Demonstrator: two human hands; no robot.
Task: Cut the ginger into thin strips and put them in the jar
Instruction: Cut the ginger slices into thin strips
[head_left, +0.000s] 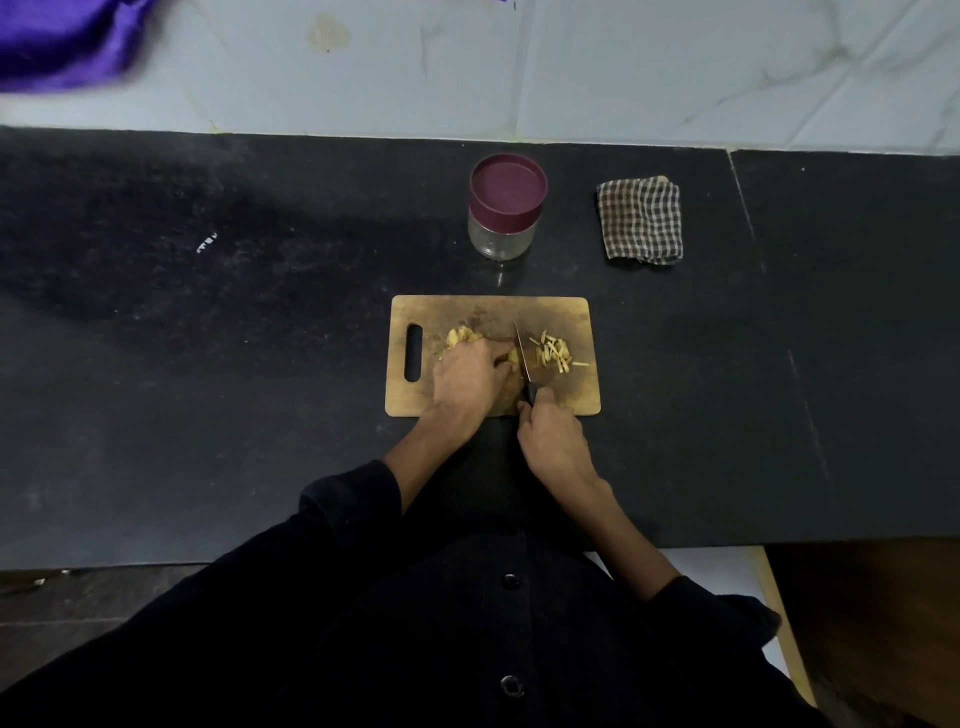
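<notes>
We note left hand (470, 376) curled over ginger (511, 358) on cutting board (571, 312), fingers apparently pinching it, right hand (550, 436) gripping knife (523, 358), blade beside cut strips (555, 353).

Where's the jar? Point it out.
In the head view the jar, lid on, stands on the counter just beyond the board, left of the cloth.

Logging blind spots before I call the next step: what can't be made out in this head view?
- Ginger piece being cut: mostly hidden under the left hand.
- Knife handle: covered by the right hand.
- Jar: contents unclear behind the maroon lid.
- Purple cloth: blurred, cut off by the frame corner.
</notes>
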